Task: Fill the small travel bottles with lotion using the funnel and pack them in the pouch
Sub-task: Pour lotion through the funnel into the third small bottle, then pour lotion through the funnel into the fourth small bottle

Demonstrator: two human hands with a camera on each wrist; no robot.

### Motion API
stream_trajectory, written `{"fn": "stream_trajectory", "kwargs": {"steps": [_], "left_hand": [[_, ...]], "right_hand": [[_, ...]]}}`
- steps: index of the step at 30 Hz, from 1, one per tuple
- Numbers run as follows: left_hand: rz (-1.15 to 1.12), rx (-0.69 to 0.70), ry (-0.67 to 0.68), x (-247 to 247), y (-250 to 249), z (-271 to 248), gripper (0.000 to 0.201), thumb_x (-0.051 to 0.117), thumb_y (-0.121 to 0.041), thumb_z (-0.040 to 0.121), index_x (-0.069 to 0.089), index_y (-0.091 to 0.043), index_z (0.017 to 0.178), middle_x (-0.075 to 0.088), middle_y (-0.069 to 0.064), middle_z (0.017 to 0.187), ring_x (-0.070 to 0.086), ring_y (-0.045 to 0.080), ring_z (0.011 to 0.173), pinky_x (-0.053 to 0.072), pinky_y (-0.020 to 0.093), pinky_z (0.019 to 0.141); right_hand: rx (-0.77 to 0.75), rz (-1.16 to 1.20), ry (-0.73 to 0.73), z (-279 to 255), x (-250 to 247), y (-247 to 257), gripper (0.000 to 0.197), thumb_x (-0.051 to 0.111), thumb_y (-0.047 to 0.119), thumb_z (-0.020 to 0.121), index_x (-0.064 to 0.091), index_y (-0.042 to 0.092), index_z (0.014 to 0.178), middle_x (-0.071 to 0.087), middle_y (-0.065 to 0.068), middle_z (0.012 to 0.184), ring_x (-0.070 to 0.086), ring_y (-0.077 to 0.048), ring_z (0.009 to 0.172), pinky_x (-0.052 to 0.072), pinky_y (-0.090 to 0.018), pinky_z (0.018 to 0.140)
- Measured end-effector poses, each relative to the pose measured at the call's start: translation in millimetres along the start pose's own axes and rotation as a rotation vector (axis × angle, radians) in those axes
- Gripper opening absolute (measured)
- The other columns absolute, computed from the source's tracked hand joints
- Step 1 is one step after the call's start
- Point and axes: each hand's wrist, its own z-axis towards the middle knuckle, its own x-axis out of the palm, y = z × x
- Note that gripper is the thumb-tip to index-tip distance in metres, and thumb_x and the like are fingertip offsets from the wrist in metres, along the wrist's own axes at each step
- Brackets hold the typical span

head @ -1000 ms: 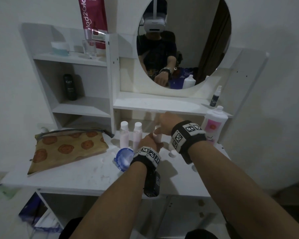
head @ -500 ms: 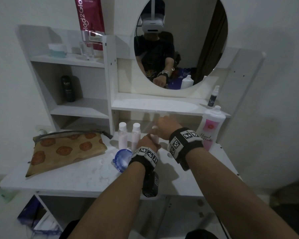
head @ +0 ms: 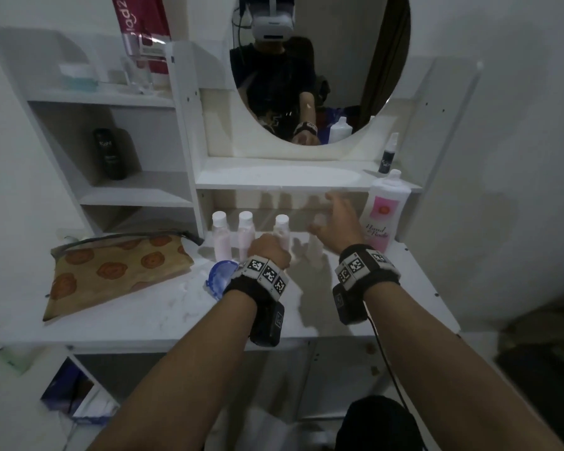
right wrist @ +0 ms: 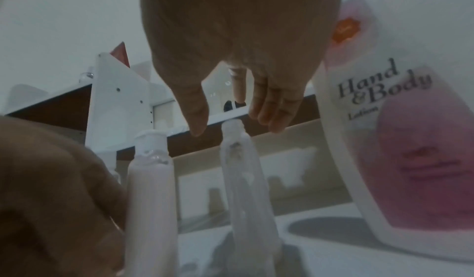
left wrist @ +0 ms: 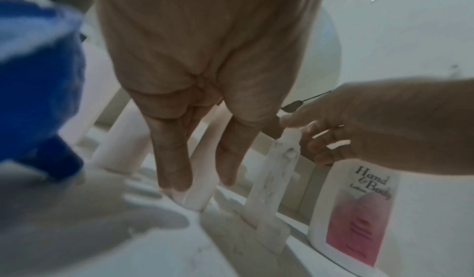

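Three capped travel bottles of pink lotion stand in a row at the back of the white table (head: 150, 314). My left hand (head: 274, 247) (left wrist: 202, 182) grips the rightmost of them, the capped bottle (head: 281, 231) (right wrist: 151, 180), low on its body. To its right stands an uncapped, lotion-smeared bottle (head: 316, 247) (left wrist: 271, 170) (right wrist: 241, 180). My right hand (head: 323, 219) (right wrist: 234, 129) hovers over its neck, thumb and fingers spread on either side with gaps showing. The blue funnel (head: 220, 278) (left wrist: 38, 78) lies by my left wrist. The cookie-print pouch (head: 118, 271) lies at the left.
A large Hand & Body lotion bottle (head: 385, 216) (right wrist: 397, 119) stands right of my right hand. A low shelf edge (head: 290, 187) overhangs the bottles. A dark bottle (head: 109, 154) and a small spray bottle (head: 388, 157) stand on the shelves, under a round mirror.
My right hand has come off the cap of the bottle that my left hand holds and moved right, over the uncapped bottle. The left hand keeps its grip.
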Motion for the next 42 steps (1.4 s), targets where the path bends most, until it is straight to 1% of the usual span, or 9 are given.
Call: {"fn": "stream_trajectory", "kwargs": {"steps": [4, 7, 11, 18, 26, 29, 31, 38, 42], "left_hand": [[0.062, 0.089, -0.014, -18, 4, -19, 0.013, 0.066, -0.016, 0.083, 0.06, -0.005, 0.083, 0.07, 0.01, 0.093, 0.068, 0.027, 0.091, 0.054, 0.036, 0.082], [0.015, 0.163, -0.092, -38, 20, -31, 0.014, 0.066, -0.018, 0.079, 0.067, -0.004, 0.082, 0.072, 0.009, 0.076, 0.071, 0.023, 0.072, 0.059, 0.037, 0.073], [0.166, 0.176, -0.209, -72, 67, -33, 0.025, 0.069, -0.023, 0.08, 0.069, -0.018, 0.104, 0.069, 0.003, 0.106, 0.064, 0.023, 0.098, 0.05, 0.031, 0.084], [0.302, 0.101, 0.148, -76, 140, -28, 0.062, 0.071, -0.024, 0.083, 0.046, -0.014, 0.139, 0.055, 0.004, 0.135, 0.054, 0.021, 0.118, 0.04, 0.025, 0.09], [0.259, 0.192, 0.154, -67, 145, -19, 0.03, 0.061, -0.031, 0.087, 0.063, -0.023, 0.116, 0.068, 0.004, 0.104, 0.061, 0.02, 0.088, 0.049, 0.031, 0.082], [0.239, 0.207, 0.152, -67, 145, -17, 0.007, 0.062, -0.028, 0.084, 0.067, -0.022, 0.084, 0.065, -0.001, 0.079, 0.058, 0.02, 0.079, 0.043, 0.028, 0.072], [0.203, 0.224, 0.142, -65, 148, -16, 0.016, 0.064, -0.026, 0.082, 0.062, -0.023, 0.067, 0.06, -0.003, 0.067, 0.056, 0.019, 0.072, 0.041, 0.028, 0.067], [0.051, 0.312, 0.178, -61, 161, -19, 0.016, 0.063, -0.031, 0.089, 0.069, -0.024, 0.075, 0.07, -0.001, 0.069, 0.063, 0.016, 0.068, 0.047, 0.026, 0.066], [-0.032, 0.382, 0.199, -63, 156, -24, 0.014, 0.062, -0.031, 0.092, 0.071, -0.022, 0.084, 0.071, -0.004, 0.073, 0.062, 0.002, 0.064, 0.041, 0.018, 0.063]], "right_hand": [[0.139, 0.073, 0.092, 4, 9, -10, 0.09, 0.087, 0.025, 0.07, 0.037, 0.014, 0.143, 0.049, -0.007, 0.143, 0.048, -0.03, 0.13, 0.044, -0.046, 0.104], [0.166, 0.078, 0.162, 3, 15, -18, 0.077, 0.085, 0.022, 0.074, 0.046, 0.009, 0.14, 0.056, -0.009, 0.136, 0.055, -0.03, 0.122, 0.046, -0.039, 0.095], [0.155, 0.147, 0.159, -3, 20, -24, 0.051, 0.079, 0.018, 0.081, 0.059, 0.009, 0.127, 0.065, -0.01, 0.118, 0.061, -0.024, 0.104, 0.047, -0.033, 0.086], [0.148, 0.11, 0.199, -10, 18, -27, 0.04, 0.081, 0.018, 0.079, 0.065, 0.007, 0.114, 0.068, -0.008, 0.105, 0.064, -0.026, 0.101, 0.047, -0.031, 0.085], [0.128, 0.009, 0.241, -14, 12, -26, 0.039, 0.08, 0.023, 0.08, 0.064, 0.008, 0.113, 0.065, -0.005, 0.1, 0.057, -0.019, 0.09, 0.04, -0.026, 0.078], [0.148, 0.031, 0.251, -14, 12, -27, 0.041, 0.08, 0.022, 0.08, 0.064, 0.007, 0.114, 0.066, -0.005, 0.101, 0.06, -0.021, 0.092, 0.041, -0.027, 0.077], [0.146, 0.036, 0.251, -14, 12, -28, 0.042, 0.081, 0.021, 0.079, 0.064, 0.006, 0.115, 0.068, -0.008, 0.104, 0.061, -0.022, 0.093, 0.042, -0.027, 0.079], [0.159, 0.03, 0.264, -12, 14, -31, 0.045, 0.08, 0.026, 0.08, 0.062, 0.008, 0.117, 0.067, -0.006, 0.107, 0.059, -0.02, 0.091, 0.043, -0.029, 0.079], [0.17, 0.054, 0.259, -11, 15, -33, 0.044, 0.08, 0.023, 0.081, 0.062, 0.006, 0.117, 0.068, -0.009, 0.111, 0.059, -0.02, 0.091, 0.044, -0.028, 0.079]]}}
